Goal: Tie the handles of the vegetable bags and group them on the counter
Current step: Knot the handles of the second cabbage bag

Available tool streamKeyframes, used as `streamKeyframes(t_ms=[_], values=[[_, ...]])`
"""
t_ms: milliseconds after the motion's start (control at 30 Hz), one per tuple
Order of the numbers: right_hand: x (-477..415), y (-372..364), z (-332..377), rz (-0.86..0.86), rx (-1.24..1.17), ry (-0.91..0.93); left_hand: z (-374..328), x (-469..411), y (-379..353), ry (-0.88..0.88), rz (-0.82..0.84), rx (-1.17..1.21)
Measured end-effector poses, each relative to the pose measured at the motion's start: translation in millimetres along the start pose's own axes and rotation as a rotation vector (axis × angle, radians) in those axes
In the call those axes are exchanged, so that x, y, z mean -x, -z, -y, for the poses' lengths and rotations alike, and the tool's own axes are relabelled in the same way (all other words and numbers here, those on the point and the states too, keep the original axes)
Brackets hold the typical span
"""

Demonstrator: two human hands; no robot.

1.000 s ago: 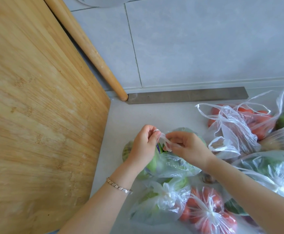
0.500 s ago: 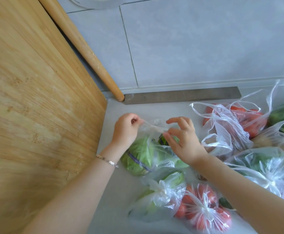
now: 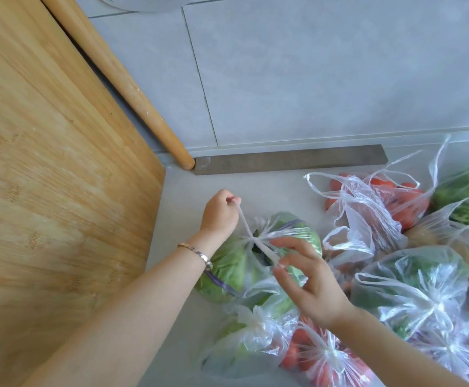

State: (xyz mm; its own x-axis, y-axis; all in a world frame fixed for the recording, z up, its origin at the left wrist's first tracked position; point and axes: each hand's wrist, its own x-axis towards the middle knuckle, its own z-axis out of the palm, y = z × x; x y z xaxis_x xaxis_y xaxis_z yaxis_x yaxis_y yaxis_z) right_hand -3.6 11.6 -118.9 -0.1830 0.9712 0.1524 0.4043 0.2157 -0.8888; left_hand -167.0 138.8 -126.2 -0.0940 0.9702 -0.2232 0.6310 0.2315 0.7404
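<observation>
your left hand (image 3: 219,212) is a tight fist round the far handle (image 3: 241,219), holding it taut and slanting up from the bag. a bracelet (image 3: 199,254) sits on that wrist. your right hand (image 3: 308,283) pinches the near handle (image 3: 269,254) between thumb and forefinger, the other fingers fanned out loose. the two strands cross at a knot (image 3: 251,240) on top of the lettuce bag (image 3: 227,269), which lies on the surface (image 3: 183,196) under both hands, near the edge of the big wooden cutting board (image 3: 60,191).

right against the lettuce bag, toward you, there's a tied bag of greens (image 3: 244,347), and touching that on its right, a tied tomato bag (image 3: 328,356) under your right forearm. off to the right sits another tied bag of dark greens (image 3: 412,280). behind it, an untied tomato bag (image 3: 367,202) with its handles flopped loose, and at the right edge a cucumber bag (image 3: 465,196), blurred. a rolling pin (image 3: 124,88) leans along the board, its tip down by a flat metal strip (image 3: 289,160) at the foot of the tiled wall (image 3: 311,79).
</observation>
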Motion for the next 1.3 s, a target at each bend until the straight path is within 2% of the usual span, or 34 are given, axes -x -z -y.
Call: streamKeyframes(t_ms=[100, 133, 200, 300, 400, 500, 567, 633, 733, 867, 1000, 1200, 1300], values=[[-17, -5, 16, 0.053, -0.293, -0.081, -14, 16, 5, 0.227, 0.152, 0.701], [-23, -7, 19, 0.066, -0.372, -0.131, -14, 20, 8, 0.302, 0.202, 0.841], [-37, -13, 21, 0.054, -0.508, -0.216, -11, 27, 13, 0.36, 0.256, 0.953], [-60, -17, 17, -0.098, -0.544, -0.313, -9, 25, 15, 0.311, 0.217, 1.088], [-70, -22, 12, -0.154, -0.515, -0.399, -7, 18, 12, 0.256, 0.247, 0.995], [-56, -27, 3, -0.065, -0.111, -0.212, 0, 8, 8, 0.242, 0.313, 0.744], [-42, -29, -5, -0.072, 0.04, -0.075, 3, 4, 4, 0.239, 0.339, 0.589], [-37, -26, -4, -0.105, -0.032, -0.196, 3, 3, -2, 0.189, 0.337, 0.451], [-47, -21, 1, -0.212, -0.337, -0.431, -1, 13, 3, 0.033, 0.357, 0.274], [-67, -14, 10, -0.303, -0.575, -0.457, -8, 33, 27, -0.103, 0.532, 0.198], [-83, -14, 10, -0.371, -0.568, -0.505, -11, 40, 31, -0.147, 0.52, 0.101], [-82, -11, 11, -0.368, -0.572, -0.526, -14, 44, 17, -0.096, 0.443, 0.036], [-75, -9, 6, -0.416, -0.483, -0.549, -12, 47, 13, -0.008, 0.331, 0.162]])
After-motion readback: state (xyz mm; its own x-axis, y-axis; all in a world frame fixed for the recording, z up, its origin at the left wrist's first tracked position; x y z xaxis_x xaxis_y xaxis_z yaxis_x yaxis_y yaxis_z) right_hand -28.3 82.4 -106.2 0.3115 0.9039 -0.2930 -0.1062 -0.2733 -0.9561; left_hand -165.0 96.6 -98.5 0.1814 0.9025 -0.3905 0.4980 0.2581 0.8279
